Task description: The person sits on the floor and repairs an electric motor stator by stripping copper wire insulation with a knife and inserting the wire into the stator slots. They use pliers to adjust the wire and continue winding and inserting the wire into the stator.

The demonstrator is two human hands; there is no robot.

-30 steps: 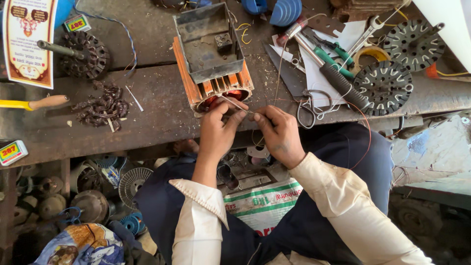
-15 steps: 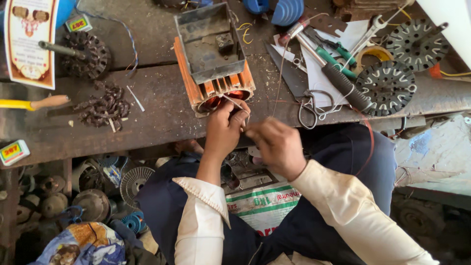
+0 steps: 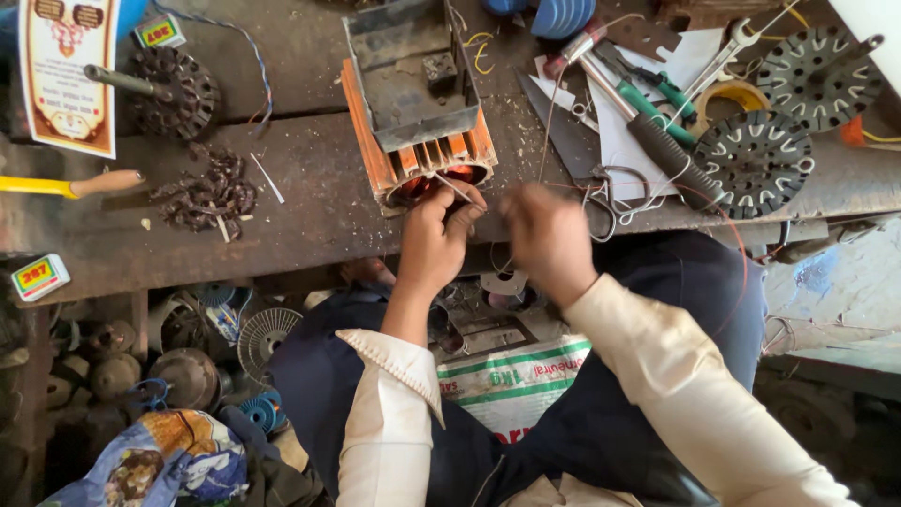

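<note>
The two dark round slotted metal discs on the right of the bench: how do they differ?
The nearer dark slotted disc lies whole in view, near the bench's front edge, with a black-handled tool touching its left rim. The farther dark slotted disc sits near the frame's top right corner, with a thin rod sticking out toward the upper right. Both are dark, round, ringed with pale slots, and neither hand touches them.

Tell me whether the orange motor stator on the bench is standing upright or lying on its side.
On its side: the stator lies along the workbench, its round open end facing the left hand.
</note>
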